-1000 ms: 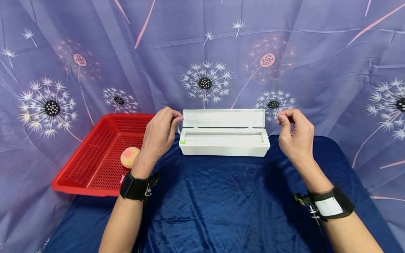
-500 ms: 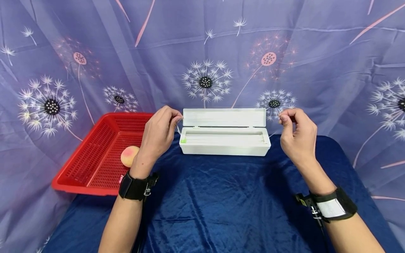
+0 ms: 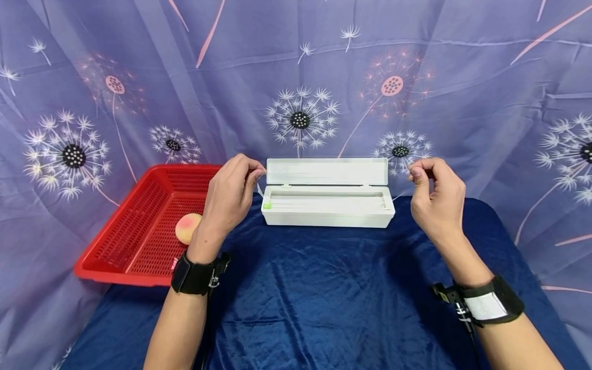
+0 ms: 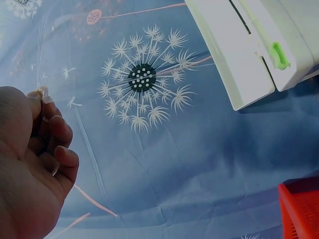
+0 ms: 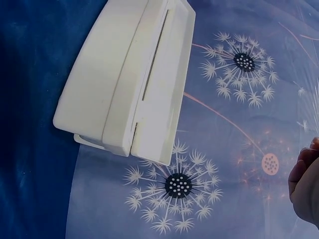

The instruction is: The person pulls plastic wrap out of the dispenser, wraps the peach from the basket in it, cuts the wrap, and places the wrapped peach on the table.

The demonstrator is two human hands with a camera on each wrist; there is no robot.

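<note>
A white film dispenser box (image 3: 327, 211) stands on the blue cloth with its lid (image 3: 326, 172) raised. My left hand (image 3: 256, 176) is at the box's left end and pinches a corner of thin clear film (image 4: 41, 64) between thumb and fingertips (image 4: 42, 94). Over at the box's right end, my right hand (image 3: 416, 173) pinches the other corner. The film is almost invisible in the head view. In the left wrist view the box (image 4: 249, 45) shows a green slider (image 4: 280, 54). The right wrist view has the box (image 5: 124, 84) and part of my right hand (image 5: 306, 189).
A red mesh basket (image 3: 134, 231) sits left of the box with a peach (image 3: 187, 227) in it. The blue velvet tablecloth (image 3: 324, 298) spreads in front of the box. A purple dandelion-print curtain (image 3: 416, 77) hangs close behind.
Both hands hold almost still, pinching as before. The right hand has drifted slightly to the right.
</note>
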